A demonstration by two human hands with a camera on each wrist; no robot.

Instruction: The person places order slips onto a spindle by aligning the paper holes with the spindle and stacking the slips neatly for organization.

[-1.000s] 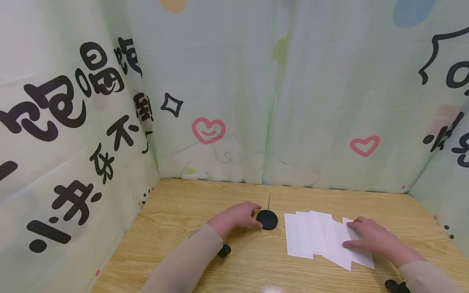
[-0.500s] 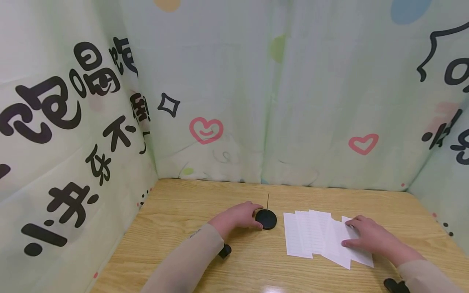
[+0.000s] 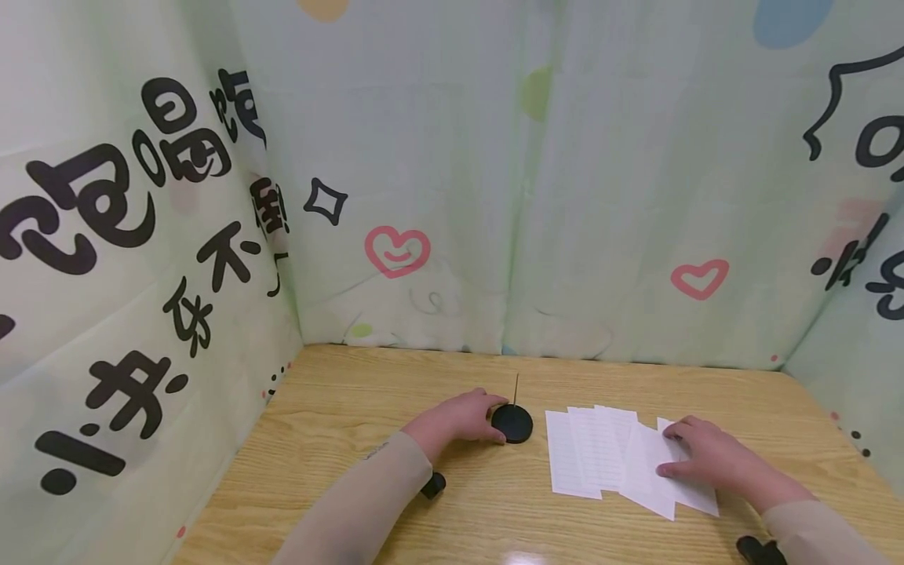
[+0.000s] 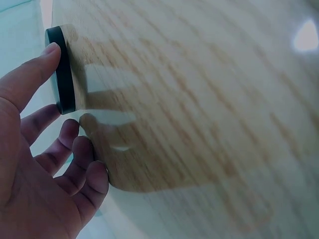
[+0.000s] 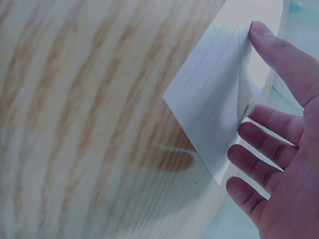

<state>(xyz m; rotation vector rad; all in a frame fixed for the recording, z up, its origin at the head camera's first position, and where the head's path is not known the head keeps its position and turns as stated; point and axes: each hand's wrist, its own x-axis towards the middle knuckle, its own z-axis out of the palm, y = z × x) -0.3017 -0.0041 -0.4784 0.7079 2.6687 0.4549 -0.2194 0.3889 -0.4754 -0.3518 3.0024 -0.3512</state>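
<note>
A receipt spike (image 3: 512,424) with a round black base and a thin upright pin stands near the middle of the table. My left hand (image 3: 459,416) holds its base at the left side, thumb and index finger at the rim. The left wrist view shows the thumb on the edge of the black base (image 4: 66,82), the other fingers loosely bent below. To the right, several white paper slips (image 3: 589,455) overlap in a fanned row. Over the rightmost slips rests my right hand (image 3: 709,455), fingers spread. In the right wrist view, its thumb touches a lined slip (image 5: 204,102).
The wooden table (image 3: 353,384) is enclosed by pale printed curtains (image 3: 452,196) at the back and both sides. A black wrist camera (image 3: 433,485) sits under the left wrist, another black device (image 3: 761,551) under the right.
The head view shifts slightly. Both hands keep their places, the left at the spike's base and the right on the slips.
</note>
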